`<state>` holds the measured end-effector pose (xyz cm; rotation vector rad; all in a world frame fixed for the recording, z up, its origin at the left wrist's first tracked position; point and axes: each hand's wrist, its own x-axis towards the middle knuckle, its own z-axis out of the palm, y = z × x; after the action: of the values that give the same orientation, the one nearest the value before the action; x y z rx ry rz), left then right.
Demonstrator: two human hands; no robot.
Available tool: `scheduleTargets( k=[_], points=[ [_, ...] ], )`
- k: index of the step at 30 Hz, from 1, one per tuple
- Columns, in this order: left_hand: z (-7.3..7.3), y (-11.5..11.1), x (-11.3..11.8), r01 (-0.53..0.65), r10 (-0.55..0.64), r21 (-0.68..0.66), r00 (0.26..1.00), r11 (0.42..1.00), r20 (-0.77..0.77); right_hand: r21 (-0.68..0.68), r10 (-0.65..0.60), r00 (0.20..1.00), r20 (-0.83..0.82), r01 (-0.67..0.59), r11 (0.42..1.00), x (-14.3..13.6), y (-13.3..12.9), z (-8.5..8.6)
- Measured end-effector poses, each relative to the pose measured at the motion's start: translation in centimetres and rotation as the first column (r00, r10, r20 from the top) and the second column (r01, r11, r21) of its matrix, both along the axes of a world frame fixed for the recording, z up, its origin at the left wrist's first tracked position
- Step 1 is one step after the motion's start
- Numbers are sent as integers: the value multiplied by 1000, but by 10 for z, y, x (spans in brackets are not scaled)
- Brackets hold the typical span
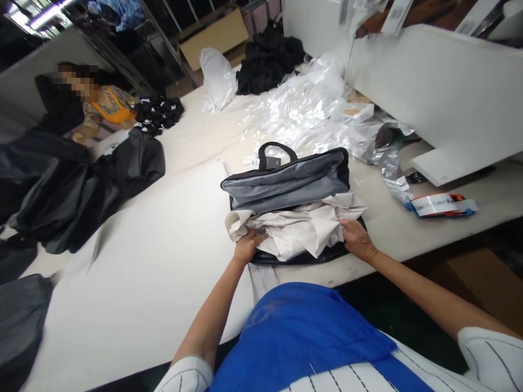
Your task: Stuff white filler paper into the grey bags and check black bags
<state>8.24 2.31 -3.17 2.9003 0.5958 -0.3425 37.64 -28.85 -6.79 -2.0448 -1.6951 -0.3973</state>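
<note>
Grey-and-black bag (286, 182) gapes, crumpled white paper (298, 228) spilling out.

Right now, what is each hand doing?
Left hand: pressing on the crumpled white paper in the open bag.
Right hand: gripping the paper's other edge.

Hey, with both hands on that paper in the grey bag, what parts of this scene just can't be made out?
Head view only:
- Inside of the grey bag: covered by crumpled white paper.
- Left hand fingers: tips tucked under the paper.
- Right hand: grip on the paper unclear.
- Tag on the bag handle: print too small.
- Tape roll: label too small and blurred.
- Shelf items, top right: cut off by the edge.
</note>
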Motion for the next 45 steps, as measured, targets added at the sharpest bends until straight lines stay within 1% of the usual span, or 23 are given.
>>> scheduleTargets(
  k=[2,5,7,9,11,12,13,14,16,18,19,22,25,28,30,32,34,36,38,40,42,43,45],
  points=[
    [4,1,-3,-1,1,-24,1000,1000,-2,15,-1,997,-83,2,1000,-7,-17,2],
    [17,-4,-13,21,-21,-64,1000,998,1,27,-18,957,-291,27,999,-21,-37,3],
    [32,-11,-21,51,-49,-114,999,992,21,-8,-20,901,-432,18,1000,-29,-43,5],
    [53,-22,-25,65,-55,-173,997,983,62,-66,-32,843,-538,-5,998,-34,-43,9],
    [74,-38,-20,18,15,-203,987,979,161,-123,-44,813,-581,-34,992,-34,-37,14],
    [82,-48,-12,-11,57,-192,970,981,235,-143,-46,819,-572,-44,989,-33,-32,16],
    [88,-57,-2,-22,73,-166,947,986,313,-157,-41,837,-545,-54,986,-32,-26,18],
    [90,-67,10,-2,49,-125,925,992,377,-171,-34,861,-507,-62,983,-30,-19,19],
    [84,-81,36,115,-97,-20,909,993,406,-189,-29,904,-426,-58,980,-24,-4,19],
    [66,-87,62,210,-207,25,929,977,307,-196,-20,928,-372,-58,979,-16,13,16],
    [55,-86,72,209,-205,7,949,978,241,-198,-23,933,-360,-52,979,-10,21,14],
    [23,-74,94,88,-82,-144,995,986,51,-214,-46,930,-365,-36,976,8,35,7],
    [6,-56,103,31,-42,-262,998,965,-38,-184,-8,939,-345,-60,981,17,28,-1],
    [4,-42,106,33,-59,-343,996,939,-64,-101,16,956,-293,-48,994,15,8,-8],
    [5,-36,106,33,-66,-386,995,922,-74,-74,-18,954,-300,-4,997,12,-1,-11],
    [6,-33,106,26,-62,-421,995,907,-72,-87,-65,932,-356,36,996,12,-3,-9],
    [5,-32,106,7,-37,-467,998,884,-56,-140,-105,893,-438,47,989,13,2,3],
    [5,-33,106,-18,-3,-502,999,865,-41,-149,-181,848,-499,122,981,13,14,23],
    [4,-35,107,-33,16,-506,999,862,-39,-89,-297,809,-508,294,952,10,29,44],
    [3,-35,108,-29,14,-503,999,864,-34,-19,-417,759,-500,471,882,1,48,55],
    [2,-35,109,-9,4,-510,1000,860,-11,0,-491,705,-512,572,821,-10,71,51],
    [1,-35,109,3,-2,-513,1000,858,2,-8,-518,672,-528,607,795,-16,82,43],
    [-1,-35,110,20,-12,-510,1000,860,20,-52,-550,628,-551,632,773,-27,101,22]
  ],
)
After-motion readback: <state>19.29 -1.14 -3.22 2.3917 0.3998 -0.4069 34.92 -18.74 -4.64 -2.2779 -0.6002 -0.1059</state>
